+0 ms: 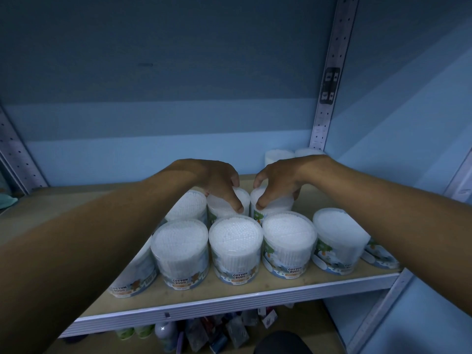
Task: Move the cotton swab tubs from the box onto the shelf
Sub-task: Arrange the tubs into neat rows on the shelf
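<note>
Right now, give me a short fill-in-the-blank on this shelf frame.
1. Each hand grips one tub in the ____ row.
2. The left hand and right hand hold tubs that stand ____ each other.
3. The front labels read COTTON ____.

Missing: back; beside; BUDS

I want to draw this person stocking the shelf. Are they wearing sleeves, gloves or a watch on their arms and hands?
No. Both forearms are bare as far as the picture shows, with no sleeves in view. The left hand and right hand have no gloves, and no watch, bracelet or ring shows.
</note>
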`<state>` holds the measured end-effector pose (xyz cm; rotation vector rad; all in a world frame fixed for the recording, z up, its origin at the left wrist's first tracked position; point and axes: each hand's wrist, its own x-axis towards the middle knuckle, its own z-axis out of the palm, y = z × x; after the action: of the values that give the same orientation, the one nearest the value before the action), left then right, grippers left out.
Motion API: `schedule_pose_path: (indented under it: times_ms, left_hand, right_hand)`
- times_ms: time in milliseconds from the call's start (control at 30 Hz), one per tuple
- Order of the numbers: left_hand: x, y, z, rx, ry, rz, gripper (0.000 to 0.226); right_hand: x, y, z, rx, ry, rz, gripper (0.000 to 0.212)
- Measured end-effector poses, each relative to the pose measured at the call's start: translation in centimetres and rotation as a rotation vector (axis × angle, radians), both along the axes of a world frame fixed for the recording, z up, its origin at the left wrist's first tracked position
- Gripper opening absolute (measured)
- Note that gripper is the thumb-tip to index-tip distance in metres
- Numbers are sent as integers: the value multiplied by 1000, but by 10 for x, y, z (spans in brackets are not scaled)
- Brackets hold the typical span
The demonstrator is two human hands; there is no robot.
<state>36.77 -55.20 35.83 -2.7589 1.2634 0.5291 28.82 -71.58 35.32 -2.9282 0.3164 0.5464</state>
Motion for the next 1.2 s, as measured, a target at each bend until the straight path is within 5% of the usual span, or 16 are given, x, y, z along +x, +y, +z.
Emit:
schedule_pose_path:
  times_ms: [400,667,1200]
  left_hand:
    - [-3,1,1,37,-23,7,88]
    - [1,10,5,118,60,-21,116]
    - [3,9,3,131,49,-25,121]
  right_hand:
    - [-5,2,1,30,20,-31,81]
    - [-15,-4,17,50,201,69,114]
    - [-14,-8,12,63,165,106,110]
